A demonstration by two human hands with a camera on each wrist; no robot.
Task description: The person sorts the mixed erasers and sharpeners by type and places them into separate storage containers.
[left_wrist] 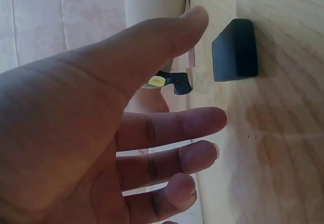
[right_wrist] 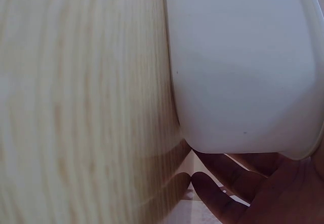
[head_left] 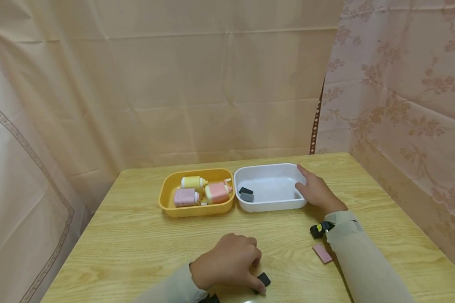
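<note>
Clearly a slip risk near the counter's [head_left: 136,235] front edge: left hand [head_left: 227,263] curled over a small black block [head_left: 263,279], fingertips barely touching, grip not yet closed around it. Could skid off toward the edge if nudged. Right hand [head_left: 316,191] flat and relaxed against the white tray [head_left: 267,204], steadying only; a hard push could shove it into the yellow tray [head_left: 197,209].

Soft, even, warm light throughout the head view; only faint shadows beneath the left hand [head_left: 229,263] and right hand [head_left: 316,191]. Slight glare low centre on the table [head_left: 136,235]. Left wrist view bright at right, palm shaded and blurred at left. Right wrist view hazy, out of focus, white tray [right_wrist: 243,67] washed out.
</note>
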